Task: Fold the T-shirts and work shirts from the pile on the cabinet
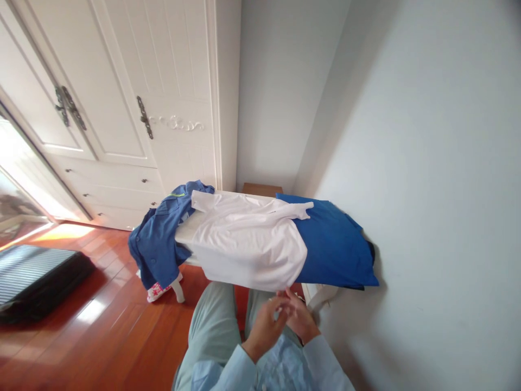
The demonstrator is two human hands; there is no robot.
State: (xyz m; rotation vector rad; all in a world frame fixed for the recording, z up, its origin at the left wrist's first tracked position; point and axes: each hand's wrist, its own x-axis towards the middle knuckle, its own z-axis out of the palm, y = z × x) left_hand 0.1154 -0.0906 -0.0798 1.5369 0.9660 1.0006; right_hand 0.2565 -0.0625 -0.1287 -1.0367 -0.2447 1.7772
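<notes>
A white T-shirt (252, 239) lies spread over a narrow white table (187, 231), its lower edge hanging over the front. To its right is a blue cloth (334, 244), partly under the shirt. A darker blue garment (157, 241) is draped over the table's left end. Below the shirt's front edge, my left hand (266, 323) has its fingers curled and touches my right hand (300, 315). The right hand's fingertips are close to the shirt's hem. Whether anything small is between the fingers cannot be made out.
A white wardrobe (175, 70) with dark handles stands behind on the left. A black ribbed suitcase (40, 277) lies on the red wooden floor (122, 342). The pale wall (439, 190) rises close on the right. A brown box (262, 189) is behind the table.
</notes>
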